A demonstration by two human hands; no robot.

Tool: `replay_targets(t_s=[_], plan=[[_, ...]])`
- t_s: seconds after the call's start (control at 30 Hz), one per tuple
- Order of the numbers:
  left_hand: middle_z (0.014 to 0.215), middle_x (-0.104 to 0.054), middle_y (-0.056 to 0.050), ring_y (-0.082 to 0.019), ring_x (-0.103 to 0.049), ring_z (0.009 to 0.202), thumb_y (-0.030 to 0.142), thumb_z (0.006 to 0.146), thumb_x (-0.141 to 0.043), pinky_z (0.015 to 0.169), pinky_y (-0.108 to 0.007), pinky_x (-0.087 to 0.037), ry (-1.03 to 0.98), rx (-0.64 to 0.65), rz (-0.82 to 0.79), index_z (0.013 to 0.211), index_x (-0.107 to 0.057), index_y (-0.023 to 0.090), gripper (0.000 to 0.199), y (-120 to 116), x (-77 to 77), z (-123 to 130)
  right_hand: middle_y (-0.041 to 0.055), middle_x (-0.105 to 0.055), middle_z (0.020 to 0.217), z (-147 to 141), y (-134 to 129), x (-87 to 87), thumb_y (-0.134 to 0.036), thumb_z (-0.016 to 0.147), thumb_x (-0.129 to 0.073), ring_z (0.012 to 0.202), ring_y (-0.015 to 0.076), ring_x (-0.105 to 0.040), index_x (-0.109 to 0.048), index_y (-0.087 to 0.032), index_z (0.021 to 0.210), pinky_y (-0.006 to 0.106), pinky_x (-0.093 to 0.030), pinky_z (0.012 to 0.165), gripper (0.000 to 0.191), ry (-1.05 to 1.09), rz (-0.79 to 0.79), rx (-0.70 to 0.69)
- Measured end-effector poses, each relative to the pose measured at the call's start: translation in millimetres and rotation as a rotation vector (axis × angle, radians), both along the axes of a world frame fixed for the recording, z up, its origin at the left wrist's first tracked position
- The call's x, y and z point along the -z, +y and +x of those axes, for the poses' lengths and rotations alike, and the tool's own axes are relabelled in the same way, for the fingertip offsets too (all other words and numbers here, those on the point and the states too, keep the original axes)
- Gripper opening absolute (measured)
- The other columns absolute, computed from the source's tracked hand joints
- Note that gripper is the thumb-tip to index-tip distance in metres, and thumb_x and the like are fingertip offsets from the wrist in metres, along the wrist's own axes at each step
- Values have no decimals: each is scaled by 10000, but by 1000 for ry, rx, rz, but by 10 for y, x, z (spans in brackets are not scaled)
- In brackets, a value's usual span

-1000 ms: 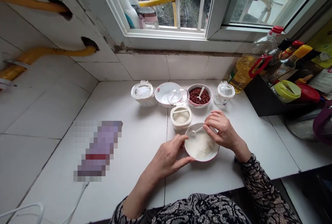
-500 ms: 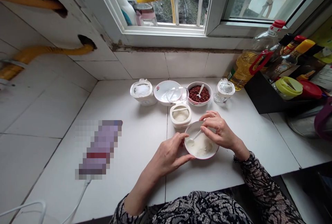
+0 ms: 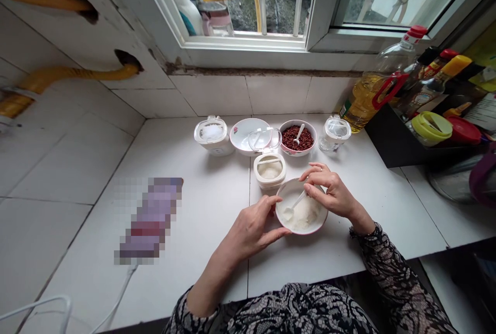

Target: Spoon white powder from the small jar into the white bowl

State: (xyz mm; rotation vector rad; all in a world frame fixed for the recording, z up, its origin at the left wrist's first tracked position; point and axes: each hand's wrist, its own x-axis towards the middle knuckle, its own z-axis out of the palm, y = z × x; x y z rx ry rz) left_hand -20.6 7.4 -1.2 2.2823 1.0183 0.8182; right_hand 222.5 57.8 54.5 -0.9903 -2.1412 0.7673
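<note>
A white bowl point(image 3: 323, 219) with a pinkish rim sits on the counter, holding pale, whitish powder point(image 3: 308, 212). My left hand point(image 3: 251, 225) grips the bowl's left side, thumb at the near rim and fingers at the far left. Pinched between the fingers of my right hand point(image 3: 327, 189) is a small white spoon point(image 3: 296, 203); its head rests in the powder at the left of the bowl. Just behind the bowl stands an open cream-coloured jar point(image 3: 270, 171) with grainy pale contents and a clear lid point(image 3: 267, 139) tipped up.
Along the back stand a lidded jar of white grains point(image 3: 212, 135), a shallow bowl point(image 3: 248, 130), a bowl of red beans point(image 3: 297, 139) with a spoon, and a clear jar point(image 3: 335, 135). An oil bottle point(image 3: 362, 94) and black condiment box point(image 3: 387, 138) are right; a blurred purple object point(image 3: 155, 215) lies left.
The spoon's head has shifted slightly right and toward me within the bowl, and my right hand has moved a little right with it. My left hand stays on the bowl.
</note>
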Motion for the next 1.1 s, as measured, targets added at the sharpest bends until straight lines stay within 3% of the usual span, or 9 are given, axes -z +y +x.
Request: replay_targets(t_s=[0.3,0.4,0.5,0.67,0.8,1.0,1.1], plan=[[1009,-646,-73,-205,-665,807,481,924,-642,670,-327,-565,2,4,-2,1272,-450,191,493,-1,-6,-4,-5,-648,622,54,37,-13,-420,918,-575,695,173,-621,-579,-219,564,457,-419,1066,407,135,-148,170],[1021,-646,-76,-206,-665,811,482,927,-637,677,-330,-571,4,0,2,1275,-450,188,492,-3,0,0,-1,-622,587,60,51,-14,-524,896,-594,640,165,-591,-608,-211,573,390,-509,901,449,228,-267,275],[1015,-643,-78,-204,-664,799,503,947,-606,670,-329,-574,5,3,18,1271,-436,181,487,-4,5,6,21,-650,617,51,82,-13,-594,854,-631,643,167,-607,-628,-198,588,325,-525,732,478,339,-378,353],[1014,-641,-79,-206,-670,800,502,957,-593,665,-331,-576,3,10,27,1276,-426,178,484,-6,10,12,43,-703,673,-27,106,0,-621,816,-673,709,190,-658,-670,-195,632,330,-538,766,465,419,-392,406],[1003,-644,-77,-207,-671,794,498,954,-599,656,-331,-576,-6,4,30,1270,-435,175,481,-11,18,17,38,-728,725,-114,57,12,-494,915,-616,726,194,-676,-691,-199,720,338,-535,759,362,381,-193,434],[961,-629,-53,-200,-672,767,521,966,-571,634,-317,-566,2,-9,40,1263,-433,188,466,-12,3,32,24,-770,803,-167,47,47,-223,937,-614,823,210,-711,-708,-228,850,465,-449,995,128,15,469,290],[942,-626,-47,-196,-664,754,524,966,-570,629,-317,-565,-3,-9,43,1260,-434,186,467,-8,2,37,18,-774,812,-152,57,39,-189,938,-608,816,204,-721,-706,-236,896,470,-449,1005,117,-25,570,284]])
